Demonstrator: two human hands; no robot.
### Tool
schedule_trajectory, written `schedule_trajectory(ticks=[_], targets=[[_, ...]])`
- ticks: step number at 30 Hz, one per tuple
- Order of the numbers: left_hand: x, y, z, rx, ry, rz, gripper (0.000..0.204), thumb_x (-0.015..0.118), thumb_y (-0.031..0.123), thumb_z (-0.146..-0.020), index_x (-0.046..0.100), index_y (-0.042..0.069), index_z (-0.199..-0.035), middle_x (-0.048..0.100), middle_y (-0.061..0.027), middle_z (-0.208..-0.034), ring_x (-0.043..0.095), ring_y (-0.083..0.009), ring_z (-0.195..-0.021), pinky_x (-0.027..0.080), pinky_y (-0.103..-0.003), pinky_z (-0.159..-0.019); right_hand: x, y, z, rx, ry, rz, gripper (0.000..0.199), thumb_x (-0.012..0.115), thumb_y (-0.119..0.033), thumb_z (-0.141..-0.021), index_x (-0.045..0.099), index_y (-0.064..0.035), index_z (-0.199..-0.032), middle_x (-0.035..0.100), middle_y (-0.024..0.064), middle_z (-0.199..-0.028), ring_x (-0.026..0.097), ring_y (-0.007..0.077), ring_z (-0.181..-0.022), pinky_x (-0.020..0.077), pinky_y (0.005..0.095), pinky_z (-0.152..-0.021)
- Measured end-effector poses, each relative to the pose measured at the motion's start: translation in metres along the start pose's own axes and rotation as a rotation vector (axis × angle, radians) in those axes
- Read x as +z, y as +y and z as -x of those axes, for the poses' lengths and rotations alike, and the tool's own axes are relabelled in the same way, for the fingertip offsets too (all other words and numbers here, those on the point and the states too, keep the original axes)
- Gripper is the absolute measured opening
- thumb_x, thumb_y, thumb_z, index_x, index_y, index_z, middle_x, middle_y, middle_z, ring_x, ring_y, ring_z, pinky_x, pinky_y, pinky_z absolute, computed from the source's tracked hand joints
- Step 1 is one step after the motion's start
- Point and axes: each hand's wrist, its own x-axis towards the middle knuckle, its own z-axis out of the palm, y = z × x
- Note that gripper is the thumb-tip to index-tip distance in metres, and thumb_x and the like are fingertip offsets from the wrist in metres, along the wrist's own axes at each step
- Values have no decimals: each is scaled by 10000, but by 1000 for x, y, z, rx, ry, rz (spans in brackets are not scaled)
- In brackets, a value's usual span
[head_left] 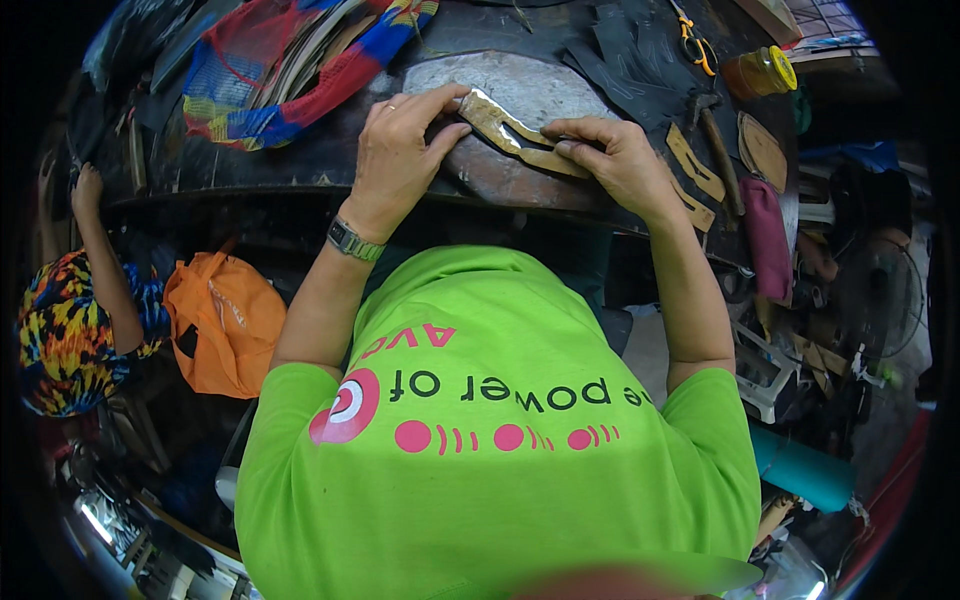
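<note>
A flat, forked tan piece point(488, 120) with a long slit and shiny dark edges is held between both hands over a round, worn slab point(500, 75). My left hand point(405, 145) pinches its broad upper-left end between thumb and fingers. At the forked end, my right hand point(612, 158) closes thumb and fingers on the prongs. Whether the piece is leather or card, I cannot tell. To the right of my right hand lie similar tan slotted pieces point(692, 165) and a wooden-handled hammer point(722, 160).
Black cut sheets point(640, 70), orange-handled scissors point(694, 45) and a yellow-lidded jar point(757, 72) occupy the back right. A colourful mesh bag point(215, 95) of flat pieces sits back left. Another person's hand point(87, 190) is at far left, above an orange bag point(225, 325).
</note>
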Motion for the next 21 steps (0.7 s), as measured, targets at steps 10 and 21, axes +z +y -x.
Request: schedule_trajectory(ticks=[10, 21], targets=[[-1, -2, -2, 103, -31, -137, 192, 776, 185, -880, 797, 109, -1055, 745, -33, -1006, 692, -228, -974, 468, -354, -884, -2, -5, -5, 10, -39, 60, 254, 696, -39, -956, 753, 1, -1201, 780, 134, -1116, 721, 166, -1029, 549, 294, -933], [1, 7, -6, 65, -115, -81, 215, 758, 117, -882, 775, 49, -1085, 732, -93, -1109, 690, -284, -1109, 556, -425, -940, -1, -6, -4, 2, -28, 88, 245, 697, -46, -948, 760, 2, -1180, 784, 119, -1059, 714, 149, -975, 547, 290, -904]])
